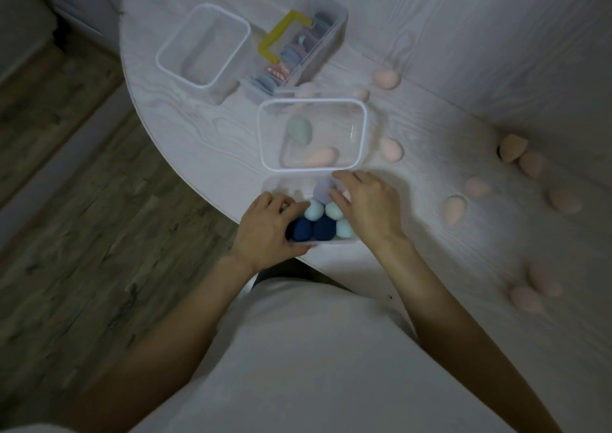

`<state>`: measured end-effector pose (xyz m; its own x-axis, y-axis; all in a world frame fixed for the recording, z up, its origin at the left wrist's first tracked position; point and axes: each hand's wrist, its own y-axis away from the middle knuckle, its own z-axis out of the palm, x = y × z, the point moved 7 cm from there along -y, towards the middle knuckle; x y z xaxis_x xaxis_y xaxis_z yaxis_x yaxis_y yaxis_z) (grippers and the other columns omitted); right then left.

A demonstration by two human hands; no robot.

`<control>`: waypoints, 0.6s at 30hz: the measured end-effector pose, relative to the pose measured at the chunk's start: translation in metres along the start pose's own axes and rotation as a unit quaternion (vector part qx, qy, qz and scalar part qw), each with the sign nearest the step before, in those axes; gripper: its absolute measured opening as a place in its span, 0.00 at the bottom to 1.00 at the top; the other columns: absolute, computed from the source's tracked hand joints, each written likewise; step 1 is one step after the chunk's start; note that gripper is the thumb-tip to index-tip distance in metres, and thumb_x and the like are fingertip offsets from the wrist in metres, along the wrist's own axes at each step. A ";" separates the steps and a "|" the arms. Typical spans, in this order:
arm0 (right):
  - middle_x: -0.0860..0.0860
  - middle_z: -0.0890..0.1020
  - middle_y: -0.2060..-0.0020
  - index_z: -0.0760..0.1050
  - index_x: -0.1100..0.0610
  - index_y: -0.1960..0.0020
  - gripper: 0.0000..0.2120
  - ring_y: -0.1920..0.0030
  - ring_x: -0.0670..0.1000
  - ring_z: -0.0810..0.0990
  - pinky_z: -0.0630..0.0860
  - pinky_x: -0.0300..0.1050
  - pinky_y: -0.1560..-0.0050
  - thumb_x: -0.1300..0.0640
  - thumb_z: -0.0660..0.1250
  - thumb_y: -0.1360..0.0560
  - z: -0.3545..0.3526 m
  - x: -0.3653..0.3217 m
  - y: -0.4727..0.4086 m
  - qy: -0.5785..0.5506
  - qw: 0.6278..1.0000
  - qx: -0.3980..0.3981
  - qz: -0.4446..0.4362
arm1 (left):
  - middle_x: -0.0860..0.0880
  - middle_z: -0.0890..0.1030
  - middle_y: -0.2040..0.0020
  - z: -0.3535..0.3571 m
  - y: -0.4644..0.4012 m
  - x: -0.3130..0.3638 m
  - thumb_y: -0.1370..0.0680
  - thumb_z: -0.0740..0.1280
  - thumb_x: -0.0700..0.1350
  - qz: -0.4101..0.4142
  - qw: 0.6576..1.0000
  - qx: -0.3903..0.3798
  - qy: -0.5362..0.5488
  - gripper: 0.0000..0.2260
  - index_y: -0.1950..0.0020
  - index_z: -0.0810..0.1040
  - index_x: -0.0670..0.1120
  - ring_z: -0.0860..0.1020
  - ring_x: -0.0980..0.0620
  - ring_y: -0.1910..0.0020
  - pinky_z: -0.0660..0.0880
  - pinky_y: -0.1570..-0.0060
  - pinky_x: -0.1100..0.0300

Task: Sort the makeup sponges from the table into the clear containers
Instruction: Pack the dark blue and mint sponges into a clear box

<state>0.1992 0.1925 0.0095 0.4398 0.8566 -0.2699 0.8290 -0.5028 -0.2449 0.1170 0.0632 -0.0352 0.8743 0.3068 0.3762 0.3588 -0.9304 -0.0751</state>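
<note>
Blue ones are boxed in the near clear plastic container [281, 184], left hand [268, 227] gripping its side, right hand [364, 207] pinching a lilac egg-shaped sponge [323, 190], peach foam sponges [453, 209] from 3 o'clock still loose.

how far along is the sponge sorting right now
Partly done. The near container holds blue and pale sponges; the middle container holds a green sponge and a peach one. In hand: the right hand pinches a lilac sponge while the left hand holds that container. Left: several pink sponges on the table.
</note>
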 end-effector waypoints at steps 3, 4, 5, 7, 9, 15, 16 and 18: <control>0.53 0.82 0.64 0.79 0.56 0.53 0.11 0.66 0.54 0.79 0.74 0.45 0.71 0.52 0.61 0.23 -0.025 0.017 -0.013 -0.063 0.994 0.076 0.053 | 0.49 0.77 0.53 -0.009 0.014 -0.018 0.34 0.69 0.65 -0.025 1.000 0.013 0.002 0.29 0.39 0.77 0.51 0.70 0.49 0.58 0.64 0.60 0.62; 0.53 0.82 0.63 0.79 0.57 0.53 0.10 0.65 0.53 0.78 0.74 0.46 0.69 0.54 0.61 0.23 -0.027 0.027 -0.021 -0.082 0.990 0.079 0.082 | 0.50 0.77 0.52 -0.011 0.018 -0.023 0.34 0.70 0.65 -0.032 0.999 0.017 0.000 0.29 0.39 0.77 0.51 0.69 0.50 0.58 0.65 0.59 0.61; 0.53 0.82 0.61 0.79 0.57 0.51 0.09 0.63 0.54 0.79 0.74 0.47 0.66 0.56 0.61 0.23 -0.023 0.037 -0.029 -0.094 0.988 0.072 0.101 | 0.50 0.77 0.52 -0.014 0.020 -0.027 0.34 0.71 0.65 -0.037 0.999 0.020 -0.003 0.29 0.39 0.77 0.51 0.69 0.50 0.57 0.66 0.59 0.61; 0.55 0.82 0.55 0.78 0.57 0.46 0.10 0.56 0.56 0.78 0.74 0.48 0.57 0.60 0.62 0.24 -0.003 0.050 -0.049 -0.114 0.988 0.019 0.101 | 0.50 0.77 0.51 -0.017 0.022 -0.035 0.34 0.71 0.65 -0.047 0.999 0.020 -0.009 0.29 0.39 0.77 0.51 0.69 0.50 0.56 0.66 0.59 0.61; 0.56 0.80 0.48 0.76 0.57 0.41 0.14 0.49 0.58 0.76 0.70 0.47 0.48 0.63 0.63 0.25 0.026 0.049 -0.068 -0.130 0.987 -0.067 0.070 | 0.50 0.77 0.50 -0.019 0.021 -0.040 0.35 0.70 0.66 -0.055 0.998 0.014 -0.011 0.29 0.39 0.77 0.51 0.68 0.51 0.55 0.64 0.58 0.63; 0.53 0.70 0.34 0.71 0.50 0.33 0.19 0.36 0.56 0.70 0.68 0.50 0.34 0.61 0.61 0.23 0.093 0.022 -0.111 -0.203 0.951 -0.232 0.026 | 0.49 0.78 0.49 -0.022 0.013 -0.054 0.34 0.68 0.66 -0.081 0.996 0.019 -0.016 0.29 0.39 0.77 0.51 0.69 0.50 0.55 0.65 0.57 0.62; 0.54 0.69 0.34 0.72 0.48 0.33 0.18 0.36 0.56 0.69 0.68 0.51 0.34 0.59 0.61 0.22 0.098 0.020 -0.115 -0.202 0.948 -0.243 0.021 | 0.50 0.78 0.49 -0.023 0.012 -0.057 0.34 0.68 0.66 -0.088 0.996 0.023 -0.017 0.29 0.39 0.77 0.51 0.69 0.49 0.56 0.65 0.56 0.62; 0.54 0.71 0.35 0.74 0.46 0.36 0.16 0.37 0.57 0.70 0.69 0.51 0.37 0.52 0.63 0.23 0.105 0.016 -0.120 -0.145 0.952 -0.269 -0.002 | 0.50 0.77 0.49 -0.025 0.008 -0.064 0.34 0.70 0.65 -0.096 0.995 0.030 -0.018 0.30 0.38 0.77 0.51 0.69 0.49 0.55 0.66 0.55 0.61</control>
<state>0.0705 0.2545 -0.0632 0.3876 0.7508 -0.5348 0.9216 -0.3016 0.2445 0.0559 0.0307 -0.0369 0.7980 0.4857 0.3567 0.5387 -0.8403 -0.0610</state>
